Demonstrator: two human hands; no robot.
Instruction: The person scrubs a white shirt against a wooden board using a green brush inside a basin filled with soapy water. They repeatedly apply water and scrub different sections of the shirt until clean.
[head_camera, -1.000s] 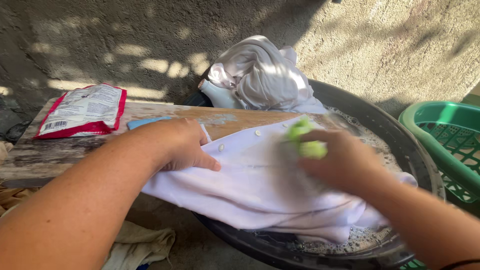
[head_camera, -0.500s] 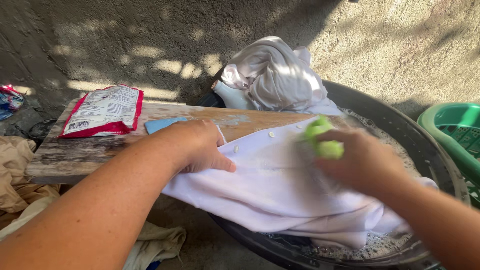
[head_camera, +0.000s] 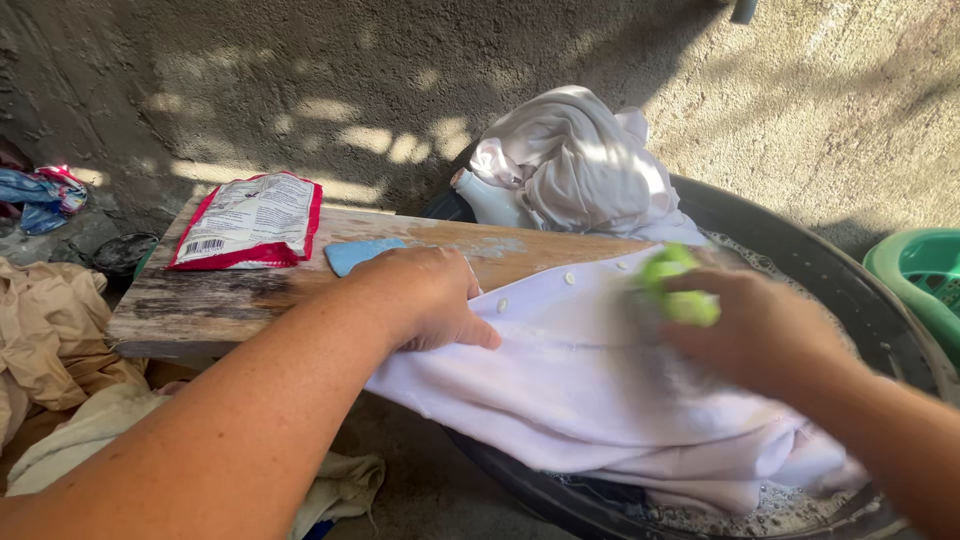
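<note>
I was mid-scrub: my left hand pressed flat on the white shirt at frame centre, my right hand gripping the green brush; the next stroke probably needed firm pinning.

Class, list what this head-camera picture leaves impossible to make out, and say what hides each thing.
- Green brush, head view: blurred, half covered by the right hand; its shape is unclear.
- Green basket: cut off by the right edge.
- Black basin: contents mostly hidden under the white shirt.
- White bottle: body covered by bundled white cloth.
</note>
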